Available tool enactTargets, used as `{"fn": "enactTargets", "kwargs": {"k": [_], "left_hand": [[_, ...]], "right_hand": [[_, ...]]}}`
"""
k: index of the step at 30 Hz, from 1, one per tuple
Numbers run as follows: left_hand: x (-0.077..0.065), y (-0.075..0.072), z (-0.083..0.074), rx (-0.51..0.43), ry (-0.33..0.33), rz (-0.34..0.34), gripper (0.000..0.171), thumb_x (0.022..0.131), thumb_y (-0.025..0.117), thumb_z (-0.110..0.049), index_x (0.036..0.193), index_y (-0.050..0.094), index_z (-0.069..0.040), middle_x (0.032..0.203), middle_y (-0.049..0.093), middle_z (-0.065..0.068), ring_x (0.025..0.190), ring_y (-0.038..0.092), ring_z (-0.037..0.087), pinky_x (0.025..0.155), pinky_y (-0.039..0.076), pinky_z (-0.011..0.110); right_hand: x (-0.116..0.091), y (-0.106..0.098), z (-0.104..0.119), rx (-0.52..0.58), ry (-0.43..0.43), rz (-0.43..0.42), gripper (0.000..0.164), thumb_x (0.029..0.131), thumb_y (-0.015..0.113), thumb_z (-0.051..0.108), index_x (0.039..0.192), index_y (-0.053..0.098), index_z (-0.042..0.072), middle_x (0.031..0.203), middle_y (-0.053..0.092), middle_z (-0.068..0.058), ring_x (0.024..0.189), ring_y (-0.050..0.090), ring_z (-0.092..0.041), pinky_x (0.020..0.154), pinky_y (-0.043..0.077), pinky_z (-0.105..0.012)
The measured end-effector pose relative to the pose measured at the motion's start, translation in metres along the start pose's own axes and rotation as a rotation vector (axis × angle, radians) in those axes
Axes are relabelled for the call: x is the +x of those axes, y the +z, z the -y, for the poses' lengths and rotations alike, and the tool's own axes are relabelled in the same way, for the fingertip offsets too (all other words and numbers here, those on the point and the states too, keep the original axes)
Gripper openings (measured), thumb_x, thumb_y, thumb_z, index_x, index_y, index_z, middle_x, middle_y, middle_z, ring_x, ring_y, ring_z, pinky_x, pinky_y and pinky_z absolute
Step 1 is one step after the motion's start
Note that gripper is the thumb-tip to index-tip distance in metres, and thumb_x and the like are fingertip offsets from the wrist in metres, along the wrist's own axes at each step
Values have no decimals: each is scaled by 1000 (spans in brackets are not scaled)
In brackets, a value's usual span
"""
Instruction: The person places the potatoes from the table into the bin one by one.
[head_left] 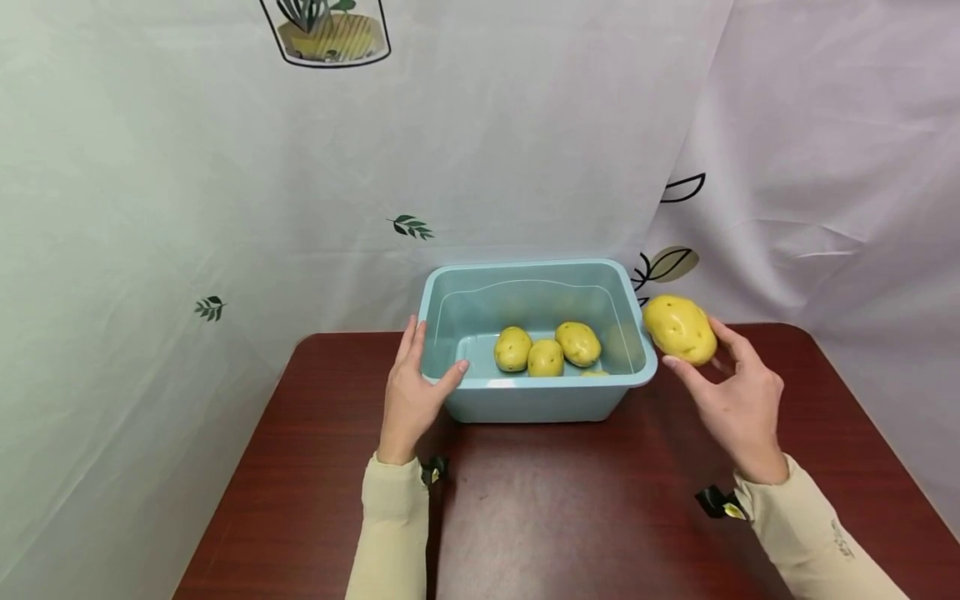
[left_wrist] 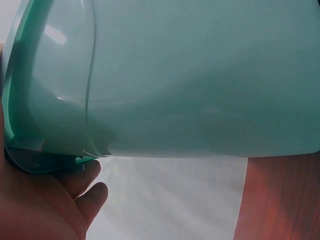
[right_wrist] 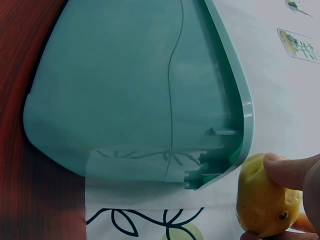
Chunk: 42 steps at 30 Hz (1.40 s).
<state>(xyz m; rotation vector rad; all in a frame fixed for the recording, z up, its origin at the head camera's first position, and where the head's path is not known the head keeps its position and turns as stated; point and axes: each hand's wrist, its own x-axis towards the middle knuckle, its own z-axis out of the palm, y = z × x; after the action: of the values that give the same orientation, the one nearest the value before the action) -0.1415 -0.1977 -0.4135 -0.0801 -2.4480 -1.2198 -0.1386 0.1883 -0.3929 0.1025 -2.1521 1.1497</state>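
Note:
A light blue plastic bin (head_left: 525, 403) stands on the dark red table. Inside lie several yellow potatoes, among them a left one (head_left: 513, 349), a middle one (head_left: 546, 358) and a right one (head_left: 578, 343); the front wall mostly hides another. At the bin's front left corner is my left hand (head_left: 414, 398), its straight fingers along the outer side and its thumb over the front rim. Just off the right rim, my right hand (head_left: 731, 400) pinches a larger potato (head_left: 679, 329) between thumb and fingers. In the right wrist view that potato (right_wrist: 265, 200) overlaps the rim's corner.
A pale cloth (head_left: 525, 150) with leaf prints hangs behind the table (head_left: 540, 517) and down its sides. The bin is close to the table's back edge. Both forearms, in cream sleeves (head_left: 393, 525) with dark wrist devices, reach in from the front.

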Motion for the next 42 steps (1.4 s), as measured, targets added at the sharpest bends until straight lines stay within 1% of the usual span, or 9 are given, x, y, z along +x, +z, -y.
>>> {"fn": "enactTargets", "kwargs": {"k": [7, 14, 20, 26, 29, 34, 36, 39, 42], "left_hand": [[0, 0, 0, -8, -7, 2, 90, 88, 73, -52, 156, 36, -6, 165, 23, -2, 145, 35, 25, 111, 35, 53], [-1, 0, 1, -6, 1, -6, 89, 88, 73, -50, 156, 36, -5, 165, 26, 5, 145, 36, 25, 111, 35, 55], [0, 0, 1, -5, 1, -6, 90, 88, 73, -51, 156, 36, -6, 165, 25, 4, 146, 34, 24, 112, 34, 55], [-1, 0, 2, -5, -1, -8, 90, 88, 73, -51, 156, 36, -6, 165, 25, 5, 147, 33, 24, 112, 34, 55], [-1, 0, 2, -7, -5, -8, 90, 88, 73, -51, 156, 35, -6, 165, 25, 4, 147, 33, 24, 112, 34, 55], [-1, 0, 2, -6, -5, -10, 90, 88, 73, -50, 156, 35, -6, 165, 25, 5, 147, 33, 24, 112, 34, 54], [-1, 0, 1, -6, -2, -11, 89, 88, 74, -50, 156, 36, -5, 165, 26, 6, 146, 33, 24, 112, 34, 54], [-1, 0, 1, -10, 2, -12, 89, 88, 74, -49, 156, 36, -5, 165, 25, 4, 147, 33, 24, 112, 34, 54], [-1, 0, 0, -17, 4, -13, 89, 87, 74, -49, 156, 36, -6, 165, 24, 0, 147, 32, 24, 112, 34, 53]], "right_hand": [[0, 5, 3, 15, -18, -2, 80, 65, 93, -2, 137, 60, 0, 126, 67, -19, 98, 53, 23, 83, 44, -4], [-1, 8, 7, 26, -30, 0, 79, 64, 93, -2, 137, 60, -1, 125, 67, -19, 96, 54, 24, 82, 44, -4], [-2, 13, 9, 46, -27, 10, 79, 65, 93, -2, 137, 60, -1, 125, 67, -19, 98, 55, 21, 83, 44, -5], [-3, 18, 12, 77, -38, 16, 79, 65, 93, -3, 137, 60, -2, 124, 68, -20, 98, 57, 19, 84, 45, -5], [-2, 20, 13, 81, -48, 19, 78, 65, 93, -3, 136, 60, -4, 124, 67, -20, 98, 57, 19, 84, 45, -6], [-2, 24, 15, 81, -61, 27, 77, 66, 93, -1, 136, 61, -2, 125, 67, -19, 99, 56, 18, 84, 44, -5], [-2, 26, 17, 80, -67, 30, 77, 67, 93, 1, 136, 61, 0, 125, 68, -18, 100, 59, 12, 85, 44, -5], [-2, 28, 20, 79, -83, 29, 76, 68, 93, 3, 136, 61, 0, 124, 68, -17, 100, 67, -8, 85, 44, -5], [-1, 30, 21, 72, -99, 30, 75, 68, 93, 4, 136, 61, -1, 124, 68, -18, 99, 69, -28, 85, 43, -5]]}}
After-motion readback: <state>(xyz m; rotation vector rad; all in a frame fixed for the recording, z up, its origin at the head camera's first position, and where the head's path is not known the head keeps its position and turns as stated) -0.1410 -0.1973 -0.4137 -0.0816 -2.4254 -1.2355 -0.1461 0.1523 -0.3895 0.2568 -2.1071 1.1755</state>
